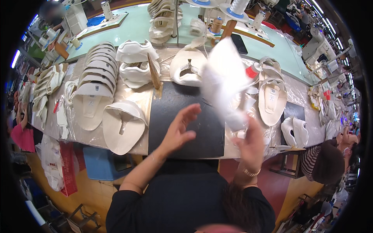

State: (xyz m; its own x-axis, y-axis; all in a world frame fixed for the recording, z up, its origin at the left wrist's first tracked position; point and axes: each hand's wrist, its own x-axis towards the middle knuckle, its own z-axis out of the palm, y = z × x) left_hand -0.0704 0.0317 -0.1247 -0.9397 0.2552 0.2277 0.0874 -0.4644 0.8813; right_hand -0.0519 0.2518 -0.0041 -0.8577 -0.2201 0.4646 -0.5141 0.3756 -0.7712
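A white, padded shoe upper, smeared by motion, is in the air above the right part of the black work mat. My right hand grips its lower end; blur hides the exact hold of the fingers. Over the mat, my left hand is open with its fingers apart and nothing in it. Beyond the mat, another cream upper lies with its padded collar toward me. To the left of the mat sits a single cream upper, toe end toward me.
Nested cream uppers line the left side, beside white padded collars. More uppers lie at right, near a red-capped bottle. A wooden stick stands by the mat. Sewing machines and thread cones stand behind.
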